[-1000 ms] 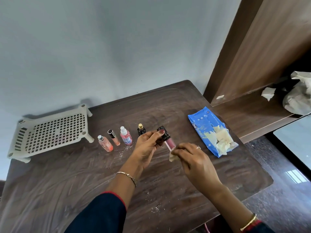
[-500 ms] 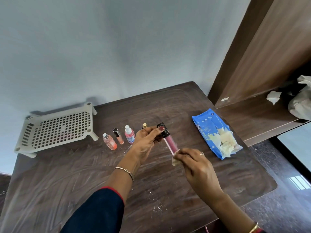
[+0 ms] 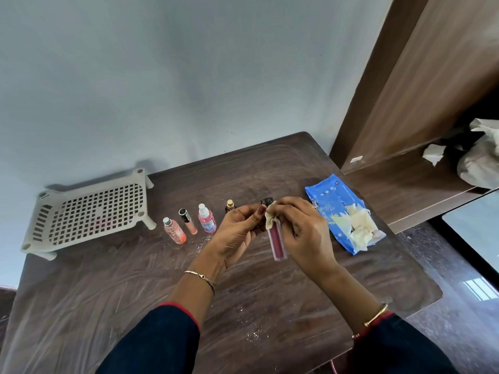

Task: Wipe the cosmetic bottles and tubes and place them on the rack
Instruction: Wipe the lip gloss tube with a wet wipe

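The dark wood-grain desk [image 3: 297,163], streaked and flecked with white specks, stood against a pale grey wall [image 3: 189,76]. The beige perforated rack [image 3: 89,214] sat at its back left corner. Just right of the rack stood four small bottles [image 3: 206,218] in a row. Further right, the left hand [image 3: 237,233] gripped the pink tube [image 3: 276,241] above the desk while the right hand [image 3: 305,233] pinched a cream wipe [image 3: 270,218] round its upper part. Farthest from the rack lay a blue wipe pack [image 3: 332,201], near a brown wooden shelf unit [image 3: 405,103].

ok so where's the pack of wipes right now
In the head view, the blue wipes pack lies flat on the table's right side, just right of the right hand and beside the wooden shelf.
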